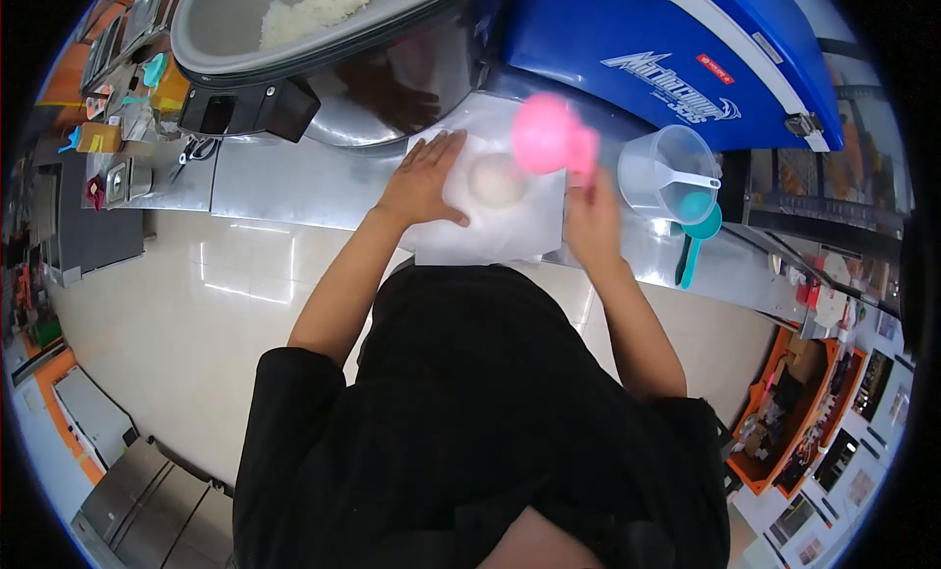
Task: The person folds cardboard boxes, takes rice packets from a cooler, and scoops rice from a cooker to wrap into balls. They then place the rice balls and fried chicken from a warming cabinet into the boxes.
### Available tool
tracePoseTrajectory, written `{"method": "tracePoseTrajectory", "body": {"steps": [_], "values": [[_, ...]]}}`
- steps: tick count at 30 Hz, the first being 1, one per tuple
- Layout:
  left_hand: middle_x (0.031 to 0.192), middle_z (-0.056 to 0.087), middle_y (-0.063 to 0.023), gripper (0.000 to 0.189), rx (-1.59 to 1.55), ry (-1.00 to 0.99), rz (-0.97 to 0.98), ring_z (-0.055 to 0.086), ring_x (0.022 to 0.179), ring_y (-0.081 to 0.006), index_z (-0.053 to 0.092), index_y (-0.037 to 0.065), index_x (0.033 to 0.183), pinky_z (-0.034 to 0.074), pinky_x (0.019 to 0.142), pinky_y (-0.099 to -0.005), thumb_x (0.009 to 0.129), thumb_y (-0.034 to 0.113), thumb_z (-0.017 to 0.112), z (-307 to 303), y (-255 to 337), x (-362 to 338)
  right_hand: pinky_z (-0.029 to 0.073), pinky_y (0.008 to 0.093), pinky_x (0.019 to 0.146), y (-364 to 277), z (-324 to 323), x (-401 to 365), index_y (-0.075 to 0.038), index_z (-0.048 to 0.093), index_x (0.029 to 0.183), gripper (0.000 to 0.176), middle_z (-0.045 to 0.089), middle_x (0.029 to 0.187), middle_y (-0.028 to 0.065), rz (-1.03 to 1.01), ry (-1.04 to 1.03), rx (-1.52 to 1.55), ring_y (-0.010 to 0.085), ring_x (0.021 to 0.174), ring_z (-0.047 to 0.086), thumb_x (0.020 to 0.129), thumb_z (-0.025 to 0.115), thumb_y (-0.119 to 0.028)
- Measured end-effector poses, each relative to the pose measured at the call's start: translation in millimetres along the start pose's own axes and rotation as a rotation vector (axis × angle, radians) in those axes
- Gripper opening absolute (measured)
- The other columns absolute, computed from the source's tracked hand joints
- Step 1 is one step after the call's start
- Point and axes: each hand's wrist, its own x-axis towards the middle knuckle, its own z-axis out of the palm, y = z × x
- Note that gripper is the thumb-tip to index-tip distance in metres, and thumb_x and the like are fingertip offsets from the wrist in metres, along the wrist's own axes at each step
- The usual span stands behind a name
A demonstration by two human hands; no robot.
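Note:
A round mound of white rice lies on a stack of white paper sheets on the counter. My left hand rests flat on the paper's left side, fingers apart, next to the mound. In my right hand is the handle of a pink scoop, blurred by motion and raised above the paper's right edge. The scoop's bowl is right of the rice mound and apart from it; whether anything is inside it cannot be seen.
A large rice cooker with white rice inside stands behind the paper. Behind to the right is a blue cooler box. A clear plastic tub holds a white-handled utensil, beside a teal scoop. Scissors lie at left.

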Motion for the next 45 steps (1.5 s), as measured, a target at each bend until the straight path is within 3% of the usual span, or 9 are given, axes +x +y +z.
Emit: {"method": "tracePoseTrajectory", "body": {"steps": [6,10,12,14,20,23,28,38,45], "values": [[0.152,0.04,-0.0162,0.11,-0.11,0.154,0.016,0.034,0.144,-0.0326,0.035,0.005,0.15,0.019,0.121,-0.0507,0.062,0.047,0.087,-3,6,-12,0.046,0.0268,0.057,-65,-101,78,-0.001,0.051,0.123,0.034,0.06,0.079,0.0083,-0.449,0.668,0.27,0.0148,0.061,0.057,0.101,0.057,-0.027],[0.15,0.042,-0.017,0.093,-0.4,0.098,0.162,0.039,0.139,-0.0349,0.043,0.004,0.145,0.024,0.12,-0.0484,0.072,0.045,0.083,0,31,-35,0.051,0.0366,0.068,-88,-188,174,-0.005,0.068,0.106,0.016,0.066,0.086,0.0136,-0.815,0.974,-0.835,0.0254,0.074,0.065,0.095,0.063,-0.015],[0.15,0.044,-0.0163,0.086,-0.502,-0.008,0.34,0.041,0.137,-0.0358,0.046,0.004,0.143,0.028,0.118,-0.0475,0.076,0.044,0.08,0,54,-36,0.057,0.0499,0.072,-104,-197,206,0.001,0.047,0.14,0.07,0.045,0.138,0.0331,-0.457,0.647,-0.965,0.042,0.1,0.066,0.081,0.078,-0.022],[0.149,0.045,-0.0151,0.078,-0.513,-0.12,0.4,0.043,0.136,-0.035,0.047,0.005,0.143,0.032,0.115,-0.0456,0.08,0.041,0.077,-3,77,-29,0.051,0.0475,0.074,-105,-190,219,-0.009,0.054,0.136,0.044,0.062,0.098,0.0189,-0.651,0.689,-1.047,0.0371,0.082,0.062,0.093,0.055,-0.008],[0.148,0.047,-0.0125,0.064,-0.582,-0.315,0.474,0.05,0.131,-0.0316,0.047,0.008,0.144,0.038,0.111,-0.041,0.089,0.031,0.07,14,94,-21,0.044,0.0572,0.094,-132,-196,220,-0.019,0.046,0.147,0.058,0.055,0.12,0.0196,-0.38,0.456,-1.297,0.0389,0.112,0.054,0.091,0.059,-0.017],[0.142,0.053,-0.0133,0.061,-0.57,-0.244,0.417,0.054,0.127,-0.0327,0.051,0.009,0.141,0.042,0.108,-0.0411,0.087,0.028,0.072,10,89,-27,0.051,0.0411,0.074,-108,-193,198,-0.009,0.069,0.109,0.022,0.067,0.095,0.0165,-0.73,0.468,-1.064,0.033,0.085,0.065,0.088,0.065,-0.011],[0.128,0.063,-0.0148,0.059,-0.554,-0.146,0.164,0.059,0.118,-0.0347,0.056,0.011,0.137,0.046,0.103,-0.0411,0.083,0.024,0.075,-11,59,-60,0.039,0.0496,0.107,-56,-51,20,-0.019,0.053,0.139,0.066,0.053,0.135,0.0104,-0.957,-0.641,-0.683,0.0275,0.119,0.053,0.075,0.073,-0.018],[0.14,0.054,-0.016,0.077,-0.25,-0.195,0.315,0.053,0.127,-0.0319,0.048,0.011,0.143,0.042,0.11,-0.0425,0.074,0.023,0.08,-21,26,-65,0.039,0.0452,0.097,30,-23,-20,-0.009,0.07,0.089,0.015,0.058,0.101,0.005,-0.653,-0.452,-0.619,0.0242,0.11,0.051,0.075,0.067,-0.01],[0.114,0.07,-0.0112,0.032,-0.224,0.021,0.29,0.064,0.112,-0.0292,0.07,0.007,0.111,0.046,0.107,-0.043,0.079,0.005,0.071,7,-10,-77,0.041,0.0412,0.092,52,-32,-19,-0.01,0.066,0.08,0.008,0.063,0.097,0.0021,-0.601,-0.488,-0.386,0.0231,0.107,0.053,0.076,0.071,-0.014]]}}
